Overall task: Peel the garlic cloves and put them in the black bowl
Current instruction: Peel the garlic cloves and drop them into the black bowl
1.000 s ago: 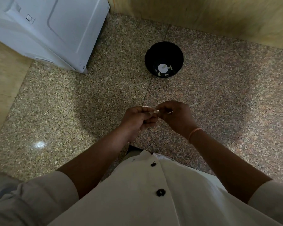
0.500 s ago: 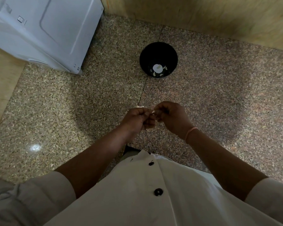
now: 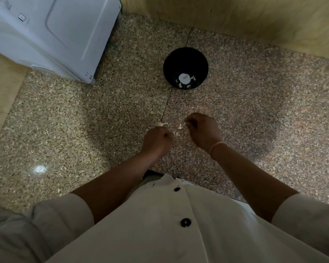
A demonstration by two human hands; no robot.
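A black bowl (image 3: 185,59) is holding pale cloves (image 3: 186,80); speckled brown-grey granite floor (image 3: 84,114) is showing beside a white appliance (image 3: 51,35) far left.

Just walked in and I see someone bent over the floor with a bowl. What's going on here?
A person is peeling garlic over a speckled stone floor. The left hand is closed around a piece of garlic, and the right hand pinches a bit of papery skin; the two hands are apart. Further out stands a black bowl with several pale cloves in it. A white appliance sits to the left.
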